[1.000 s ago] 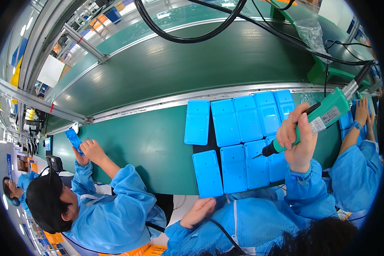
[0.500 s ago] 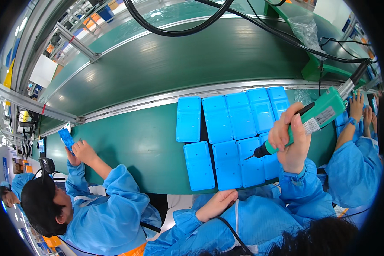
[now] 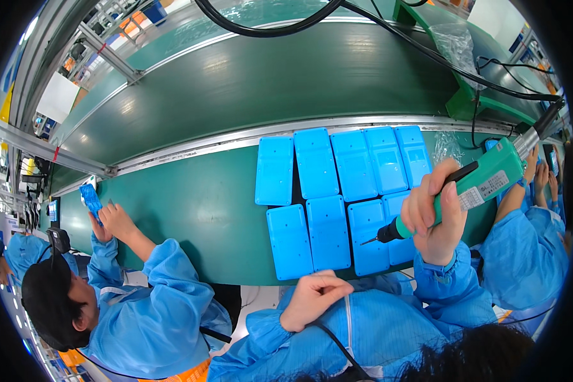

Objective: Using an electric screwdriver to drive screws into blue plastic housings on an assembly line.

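Observation:
My right hand [image 3: 438,213] is wrapped around a green electric screwdriver [image 3: 490,181], held above the near row of flat blue plastic covers [image 3: 291,242]. Its black nose and thin bit [image 3: 369,241] point left, apart from the covers as far as I can tell. A black cable runs from the tool's far end. My left hand [image 3: 313,298] is close to my body at the bench's near edge, its thumb and fingers drawn together. Whatever may be between those fingers is hidden. The far row of covers [image 3: 274,170] lies just beyond, with small holes showing in the covers.
The green bench [image 3: 191,223] borders a metal rail [image 3: 235,136] and a green conveyor belt [image 3: 261,89]. At left, a person [image 3: 153,318] handles a blue part [image 3: 90,198]. Another person [image 3: 522,248] works at right. Clear plastic bags [image 3: 455,48] and a black cable [image 3: 420,52] are at far right.
My left hand has risen slightly and turned, its fingers more curled. The screwdriver stays in my right hand, a little lower in the picture. The whole view has shifted slightly.

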### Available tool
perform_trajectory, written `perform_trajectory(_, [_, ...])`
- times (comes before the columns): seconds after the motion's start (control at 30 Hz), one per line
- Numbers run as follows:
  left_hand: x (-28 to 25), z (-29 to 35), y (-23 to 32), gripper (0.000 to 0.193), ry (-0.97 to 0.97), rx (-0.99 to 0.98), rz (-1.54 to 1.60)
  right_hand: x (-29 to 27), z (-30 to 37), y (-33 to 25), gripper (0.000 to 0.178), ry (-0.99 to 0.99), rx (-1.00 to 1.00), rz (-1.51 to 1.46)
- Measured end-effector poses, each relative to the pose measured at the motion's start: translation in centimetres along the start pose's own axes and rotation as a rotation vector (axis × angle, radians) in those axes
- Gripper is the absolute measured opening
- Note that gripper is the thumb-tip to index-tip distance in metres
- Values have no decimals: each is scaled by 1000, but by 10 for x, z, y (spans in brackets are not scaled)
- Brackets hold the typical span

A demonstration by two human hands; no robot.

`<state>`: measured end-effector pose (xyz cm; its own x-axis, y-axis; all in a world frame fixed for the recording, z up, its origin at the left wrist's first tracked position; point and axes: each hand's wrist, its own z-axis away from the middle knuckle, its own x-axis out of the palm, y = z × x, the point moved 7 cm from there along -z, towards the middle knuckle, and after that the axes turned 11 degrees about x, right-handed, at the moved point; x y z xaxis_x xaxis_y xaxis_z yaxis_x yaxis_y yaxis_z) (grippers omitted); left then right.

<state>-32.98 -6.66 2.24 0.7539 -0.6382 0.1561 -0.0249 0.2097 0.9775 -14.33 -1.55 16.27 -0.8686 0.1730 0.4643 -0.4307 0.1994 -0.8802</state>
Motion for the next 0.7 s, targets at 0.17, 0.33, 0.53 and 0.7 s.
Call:
perform_trajectory(0.17, [-24,-18,50,8,264,242,-375,27,5,0,29,-150,-2,-102])
perform_trajectory(0.33, [-30,-21,47,14,370,280,-406,44,10,5,32,-204,50,-140])
perform_trajectory(0.53, [-33,-22,46,16,402,287,-374,54,10,13,30,-301,39,-13])
perform_trajectory(0.7, [-34,-24,47,13,364,283,-412,55,7,16,29,-305,57,6])
